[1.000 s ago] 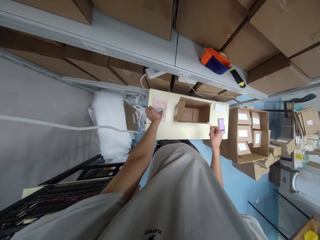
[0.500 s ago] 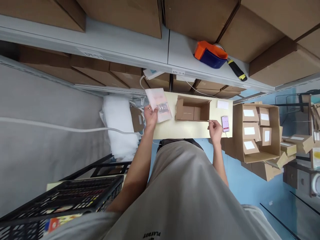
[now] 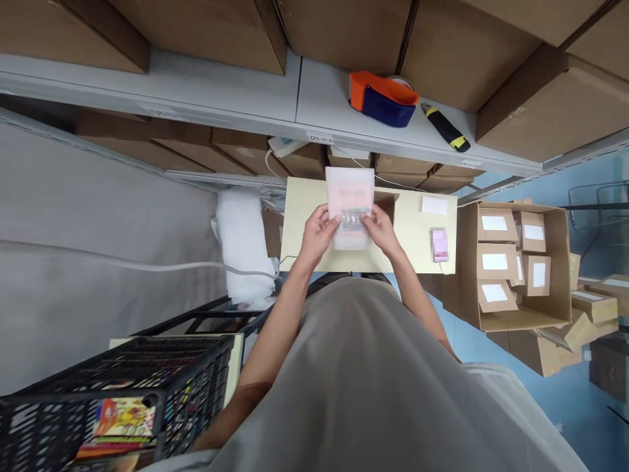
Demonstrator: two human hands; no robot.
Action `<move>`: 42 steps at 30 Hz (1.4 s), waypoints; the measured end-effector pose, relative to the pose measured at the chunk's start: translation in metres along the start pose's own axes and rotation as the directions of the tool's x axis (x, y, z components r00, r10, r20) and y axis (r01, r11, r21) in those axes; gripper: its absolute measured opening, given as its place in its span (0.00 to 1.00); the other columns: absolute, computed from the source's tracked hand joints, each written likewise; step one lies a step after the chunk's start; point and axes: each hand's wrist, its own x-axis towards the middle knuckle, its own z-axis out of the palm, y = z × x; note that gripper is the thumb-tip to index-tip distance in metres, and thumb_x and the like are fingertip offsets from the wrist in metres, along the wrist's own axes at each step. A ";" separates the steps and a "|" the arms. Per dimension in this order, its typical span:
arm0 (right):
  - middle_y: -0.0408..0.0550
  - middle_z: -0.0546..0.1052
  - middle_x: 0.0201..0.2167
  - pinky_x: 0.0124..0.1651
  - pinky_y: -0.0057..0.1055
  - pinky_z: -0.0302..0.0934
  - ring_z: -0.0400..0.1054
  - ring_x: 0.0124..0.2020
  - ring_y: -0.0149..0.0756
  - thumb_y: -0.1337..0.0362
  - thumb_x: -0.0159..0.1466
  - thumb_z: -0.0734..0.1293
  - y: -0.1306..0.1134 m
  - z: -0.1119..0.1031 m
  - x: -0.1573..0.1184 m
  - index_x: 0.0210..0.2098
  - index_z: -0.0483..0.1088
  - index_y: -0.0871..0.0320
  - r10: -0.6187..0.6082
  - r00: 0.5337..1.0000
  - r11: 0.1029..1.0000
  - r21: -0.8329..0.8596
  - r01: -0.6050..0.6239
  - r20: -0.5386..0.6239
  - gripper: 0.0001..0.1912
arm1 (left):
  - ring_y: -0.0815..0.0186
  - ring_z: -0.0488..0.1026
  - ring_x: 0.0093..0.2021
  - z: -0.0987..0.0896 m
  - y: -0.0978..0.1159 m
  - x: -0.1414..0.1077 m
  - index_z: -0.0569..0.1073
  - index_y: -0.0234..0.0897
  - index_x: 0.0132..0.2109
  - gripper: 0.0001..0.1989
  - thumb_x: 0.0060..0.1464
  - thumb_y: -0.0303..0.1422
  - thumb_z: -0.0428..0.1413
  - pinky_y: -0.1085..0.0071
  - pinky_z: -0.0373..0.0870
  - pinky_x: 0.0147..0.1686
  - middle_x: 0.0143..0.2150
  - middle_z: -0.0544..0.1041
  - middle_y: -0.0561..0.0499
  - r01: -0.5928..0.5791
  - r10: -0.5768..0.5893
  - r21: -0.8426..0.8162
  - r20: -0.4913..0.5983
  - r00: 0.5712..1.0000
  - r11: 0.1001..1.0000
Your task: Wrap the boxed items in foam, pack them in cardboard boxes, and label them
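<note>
A white, cloudy foam pouch (image 3: 350,187) is held up over the pale table (image 3: 302,203), with a coloured printed item showing faintly through it. My left hand (image 3: 317,237) pinches its left edge, thumb on the near face. On the opposite edge my right hand (image 3: 383,233) grips it the same way. Behind the pouch stands an open cardboard box (image 3: 388,204), mostly covered by it; only its right end shows. To the right lie a white slip of paper (image 3: 434,205) and a phone (image 3: 439,245) with a lit screen.
A large carton (image 3: 560,262) of small labelled boxes stands to the right. Above the table runs a shelf (image 3: 221,85) bearing cartons, an orange-and-blue tape dispenser (image 3: 383,98) and a cutter knife (image 3: 446,128). White foam sheeting (image 3: 243,242) and a black crate (image 3: 196,387) are at left.
My left hand has brought the foam pouch rightward, in front of the open box. My right hand has left the box's edge and taken hold of the pouch's right side.
</note>
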 end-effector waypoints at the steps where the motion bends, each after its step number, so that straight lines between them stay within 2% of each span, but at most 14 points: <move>1: 0.54 0.86 0.56 0.67 0.47 0.74 0.80 0.59 0.51 0.47 0.72 0.68 0.006 -0.007 0.004 0.56 0.74 0.54 0.018 1.000 1.000 -0.001 -0.018 -0.025 0.21 | 0.48 0.82 0.67 0.005 -0.003 0.004 0.75 0.39 0.66 0.32 0.62 0.51 0.67 0.53 0.80 0.67 0.65 0.85 0.38 -0.004 0.004 0.021 0.024 1.000 1.000; 4: 0.56 0.85 0.59 0.65 0.44 0.74 0.80 0.60 0.48 0.53 0.74 0.63 0.016 -0.029 0.011 0.58 0.71 0.55 0.079 0.989 0.996 -0.032 -0.084 -0.126 0.18 | 0.48 0.75 0.75 0.016 -0.011 0.012 0.76 0.36 0.67 0.29 0.64 0.44 0.65 0.53 0.72 0.74 0.72 0.79 0.36 0.055 -0.067 0.140 0.081 0.994 0.989; 7: 0.56 0.85 0.56 0.62 0.40 0.74 0.80 0.55 0.45 0.58 0.75 0.60 0.021 -0.049 0.011 0.56 0.70 0.56 0.131 0.962 0.977 -0.132 -0.166 -0.241 0.15 | 0.46 0.73 0.76 0.019 -0.019 0.012 0.80 0.35 0.64 0.24 0.65 0.40 0.64 0.50 0.67 0.78 0.73 0.79 0.35 0.118 -0.142 0.322 0.053 0.988 0.939; 10: 0.55 0.85 0.52 0.59 0.39 0.73 0.80 0.52 0.46 0.60 0.75 0.59 0.023 -0.069 0.003 0.54 0.70 0.55 0.122 0.945 0.932 -0.292 -0.214 -0.302 0.13 | 0.46 0.69 0.79 0.015 -0.022 0.004 0.83 0.39 0.60 0.18 0.66 0.38 0.64 0.46 0.61 0.80 0.71 0.80 0.39 0.083 -0.070 0.475 -0.045 0.997 0.876; 13: 0.53 0.86 0.50 0.56 0.39 0.71 0.79 0.50 0.49 0.59 0.78 0.58 0.025 -0.085 -0.005 0.55 0.72 0.53 0.083 0.952 0.855 -0.470 -0.221 -0.296 0.14 | 0.46 0.67 0.80 0.009 -0.022 -0.003 0.85 0.40 0.53 0.12 0.66 0.38 0.63 0.46 0.60 0.81 0.70 0.81 0.39 0.055 0.017 0.554 -0.124 0.992 0.831; 16: 0.54 0.86 0.52 0.55 0.40 0.70 0.79 0.51 0.52 0.60 0.80 0.56 0.022 -0.091 -0.008 0.60 0.73 0.53 0.048 0.978 0.780 -0.604 -0.164 -0.203 0.18 | 0.47 0.76 0.73 0.004 -0.023 -0.004 0.85 0.38 0.47 0.09 0.65 0.37 0.63 0.51 0.70 0.75 0.67 0.83 0.39 0.089 -0.010 0.507 -0.155 0.988 0.857; 18: 0.55 0.86 0.54 0.55 0.40 0.70 0.79 0.53 0.54 0.62 0.80 0.56 0.019 -0.087 -0.005 0.63 0.74 0.53 0.047 0.996 0.727 -0.680 -0.089 -0.081 0.20 | 0.48 0.81 0.68 0.004 -0.024 -0.003 0.86 0.38 0.45 0.08 0.63 0.35 0.63 0.54 0.75 0.71 0.65 0.85 0.40 0.122 -0.046 0.454 -0.175 0.984 0.882; 21: 0.57 0.86 0.56 0.57 0.44 0.71 0.79 0.54 0.57 0.65 0.80 0.57 0.014 -0.071 0.007 0.63 0.76 0.53 0.102 0.991 0.606 -0.795 0.004 0.082 0.20 | 0.49 0.81 0.68 0.005 -0.027 -0.002 0.86 0.39 0.42 0.07 0.61 0.32 0.63 0.55 0.76 0.70 0.64 0.85 0.42 0.123 -0.053 0.403 -0.183 0.982 0.907; 24: 0.61 0.86 0.58 0.60 0.49 0.71 0.80 0.57 0.60 0.68 0.79 0.58 0.012 -0.049 0.025 0.63 0.77 0.54 0.193 0.968 0.478 -0.877 0.050 0.160 0.21 | 0.49 0.81 0.69 0.005 -0.027 -0.002 0.87 0.38 0.40 0.07 0.59 0.31 0.63 0.55 0.76 0.71 0.65 0.85 0.42 0.108 -0.042 0.379 -0.177 0.983 0.919; 27: 0.67 0.85 0.61 0.63 0.53 0.70 0.80 0.60 0.62 0.71 0.77 0.59 0.014 -0.028 0.045 0.65 0.78 0.57 0.317 0.928 0.400 -0.915 0.059 0.198 0.23 | 0.49 0.81 0.68 0.004 -0.026 -0.003 0.87 0.38 0.39 0.07 0.58 0.29 0.62 0.54 0.76 0.72 0.64 0.85 0.40 0.103 -0.043 0.353 -0.173 0.984 0.930; 30: 0.70 0.84 0.62 0.63 0.53 0.71 0.81 0.61 0.61 0.73 0.73 0.65 0.020 -0.014 0.063 0.65 0.79 0.61 0.408 0.889 0.373 -0.927 0.044 0.207 0.23 | 0.48 0.82 0.67 0.003 -0.026 -0.005 0.87 0.37 0.39 0.07 0.58 0.29 0.62 0.53 0.77 0.71 0.64 0.86 0.39 0.102 -0.047 0.320 -0.178 0.983 0.942; 36: 0.70 0.87 0.56 0.57 0.49 0.74 0.84 0.53 0.58 0.71 0.66 0.71 0.032 0.000 0.080 0.52 0.84 0.64 0.487 0.851 0.359 -0.933 0.009 0.195 0.16 | 0.49 0.82 0.67 0.001 -0.024 -0.009 0.86 0.37 0.39 0.06 0.59 0.29 0.63 0.54 0.78 0.70 0.64 0.85 0.39 0.107 -0.060 0.306 -0.158 0.986 0.946; 39: 0.70 0.87 0.55 0.57 0.48 0.74 0.83 0.54 0.57 0.73 0.67 0.70 0.031 -0.002 0.073 0.52 0.84 0.65 0.477 0.861 0.359 -0.933 -0.008 0.176 0.16 | 0.49 0.82 0.67 -0.002 -0.023 -0.011 0.86 0.37 0.40 0.07 0.60 0.29 0.61 0.54 0.78 0.69 0.64 0.85 0.38 0.106 -0.064 0.327 -0.139 0.988 0.939; 42: 0.69 0.85 0.60 0.65 0.49 0.71 0.80 0.61 0.57 0.73 0.72 0.65 0.023 -0.015 0.045 0.60 0.82 0.64 0.402 0.903 0.375 -0.927 -0.009 0.154 0.20 | 0.51 0.82 0.66 -0.006 -0.022 -0.013 0.85 0.39 0.39 0.10 0.62 0.28 0.58 0.54 0.78 0.69 0.63 0.86 0.42 0.081 -0.039 0.377 -0.117 0.992 0.923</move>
